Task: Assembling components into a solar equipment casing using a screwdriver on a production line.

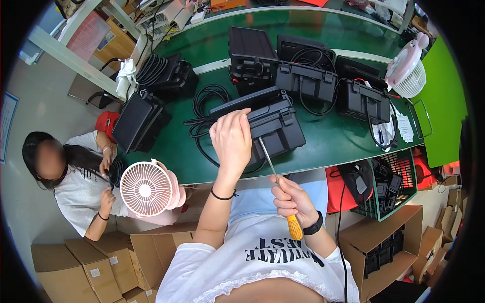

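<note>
A black plastic case [283, 132] sits at the near edge of the green table, its lid [248, 102] partly raised. My left hand [231, 139] grips the case at its left front, with the fingertips over the lid edge. A screwdriver [294, 228] with a yellow handle is in my right hand [293, 199], fingers wrapped round it. Its long metal shaft slants up to the front face of the case, where the tip meets the area below the latch. Coiled black cable [209, 98] lies beside the case on the left.
More black cases [305, 83] with cables stand along the green table [212, 166]. A pink fan [146, 189] is at left by a seated co-worker [81, 171] handling cable; another fan [408, 70] stands far right. Cardboard boxes [384, 242] and a green crate [404, 194] are below.
</note>
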Demonstrator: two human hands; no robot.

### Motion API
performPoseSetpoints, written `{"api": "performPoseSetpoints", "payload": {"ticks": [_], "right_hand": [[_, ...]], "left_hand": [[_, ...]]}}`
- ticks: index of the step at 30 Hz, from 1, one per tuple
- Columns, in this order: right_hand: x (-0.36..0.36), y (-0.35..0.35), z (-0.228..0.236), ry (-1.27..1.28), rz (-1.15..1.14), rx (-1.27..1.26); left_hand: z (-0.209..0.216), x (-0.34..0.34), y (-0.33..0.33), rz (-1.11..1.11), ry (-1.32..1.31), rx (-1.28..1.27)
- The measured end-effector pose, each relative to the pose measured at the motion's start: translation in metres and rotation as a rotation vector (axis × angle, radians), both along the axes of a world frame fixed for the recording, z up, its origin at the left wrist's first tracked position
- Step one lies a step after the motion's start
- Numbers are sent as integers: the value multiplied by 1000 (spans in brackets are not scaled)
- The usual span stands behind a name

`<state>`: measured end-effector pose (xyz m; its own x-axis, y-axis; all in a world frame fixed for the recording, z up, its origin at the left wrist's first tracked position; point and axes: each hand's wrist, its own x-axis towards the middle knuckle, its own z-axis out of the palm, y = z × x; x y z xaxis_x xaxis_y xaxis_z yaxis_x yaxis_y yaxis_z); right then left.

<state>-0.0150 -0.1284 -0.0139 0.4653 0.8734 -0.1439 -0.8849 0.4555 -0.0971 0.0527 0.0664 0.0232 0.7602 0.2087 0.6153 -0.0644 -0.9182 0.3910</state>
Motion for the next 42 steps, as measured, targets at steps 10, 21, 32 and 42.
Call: {"api": "performPoseSetpoints", "payload": {"ticks": [10,21,32,42], "right_hand": [[-5,16,4,-259,-38,-373],[1,5,3,-152,28,-232],[-21,-27,-15,-464,181,-256],[12,-63,5,-720,-667,-755]], "left_hand": [[-1,-3,-2,-5,-11,0],[-2,-6,1,-58,-27,-9],[-8,-45,-3,-137,-226,-87],[-16,-57,16,-120,-289,-144]]}}
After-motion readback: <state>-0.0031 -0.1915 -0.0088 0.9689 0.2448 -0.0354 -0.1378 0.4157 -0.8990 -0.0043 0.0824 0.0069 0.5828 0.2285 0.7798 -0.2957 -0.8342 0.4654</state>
